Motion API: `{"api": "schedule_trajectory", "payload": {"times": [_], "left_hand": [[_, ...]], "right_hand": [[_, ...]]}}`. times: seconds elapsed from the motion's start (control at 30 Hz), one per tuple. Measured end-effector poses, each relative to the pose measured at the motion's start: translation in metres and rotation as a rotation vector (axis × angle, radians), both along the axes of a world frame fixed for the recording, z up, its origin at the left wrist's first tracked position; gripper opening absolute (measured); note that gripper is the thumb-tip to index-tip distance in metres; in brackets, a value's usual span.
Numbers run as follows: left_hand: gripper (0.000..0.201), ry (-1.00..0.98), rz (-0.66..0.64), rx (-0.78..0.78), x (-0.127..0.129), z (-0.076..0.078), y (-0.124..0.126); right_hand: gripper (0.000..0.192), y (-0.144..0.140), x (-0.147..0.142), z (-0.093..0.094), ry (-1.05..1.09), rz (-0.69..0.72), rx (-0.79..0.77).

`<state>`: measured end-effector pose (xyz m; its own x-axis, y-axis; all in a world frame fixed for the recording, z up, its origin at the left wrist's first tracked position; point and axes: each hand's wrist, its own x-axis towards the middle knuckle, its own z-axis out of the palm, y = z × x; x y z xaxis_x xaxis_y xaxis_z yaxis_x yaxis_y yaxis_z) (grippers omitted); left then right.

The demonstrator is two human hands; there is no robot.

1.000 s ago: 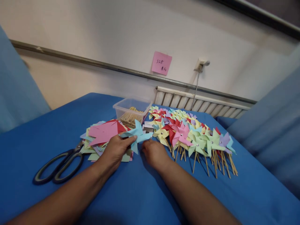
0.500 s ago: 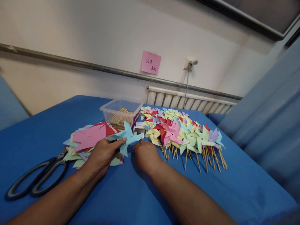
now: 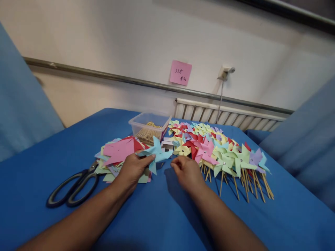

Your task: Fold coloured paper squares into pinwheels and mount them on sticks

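Note:
My left hand pinches a light blue paper pinwheel at its middle, thumb on top. No stick shows on this pinwheel. To its right, my right hand is raised over the blue cloth with thumb and forefinger pressed together; whatever they hold, if anything, is too small to make out. A small open white box lies just beyond the two hands. Under and beside my left hand is a pile of cut coloured paper, a pink sheet on top.
Finished pinwheels on sticks lie in rows at the right. A clear plastic tub of thin wooden sticks stands at the back. Large dark-handled scissors lie at the left. Behind are a wall rail and a radiator.
My right hand has lifted from beside the small box and drawn back, fingertips pinched. My left hand still holds the blue pinwheel. The whole view has shifted, with things appearing farther right.

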<state>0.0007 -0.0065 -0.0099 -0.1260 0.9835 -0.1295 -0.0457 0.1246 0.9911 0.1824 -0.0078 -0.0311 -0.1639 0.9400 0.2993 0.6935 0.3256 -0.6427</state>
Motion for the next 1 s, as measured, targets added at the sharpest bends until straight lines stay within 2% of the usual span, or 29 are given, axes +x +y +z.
{"api": "schedule_trajectory", "payload": {"times": [0.1, 0.2, 0.33, 0.6, 1.0], "left_hand": [[0.021, 0.026, -0.003, 0.038, 0.005, 0.003, -0.006], [0.022, 0.066, -0.027, 0.052, 0.010, 0.001, -0.010], [0.020, 0.066, -0.049, 0.068, 0.013, -0.001, -0.013], [0.022, 0.004, -0.077, 0.051, 0.016, 0.003, -0.017], [0.022, 0.088, -0.115, 0.100, 0.015, -0.001, -0.017]], "right_hand": [[0.009, -0.006, -0.002, 0.000, 0.273, 0.008, 0.050], [0.008, -0.013, -0.010, 0.001, 0.389, 0.044, 0.126], [0.010, -0.017, -0.018, 0.002, 0.376, 0.065, 0.191], [0.010, -0.014, -0.017, -0.002, 0.347, 0.050, 0.219], [0.010, -0.013, -0.018, -0.003, 0.337, 0.073, 0.281]]}}
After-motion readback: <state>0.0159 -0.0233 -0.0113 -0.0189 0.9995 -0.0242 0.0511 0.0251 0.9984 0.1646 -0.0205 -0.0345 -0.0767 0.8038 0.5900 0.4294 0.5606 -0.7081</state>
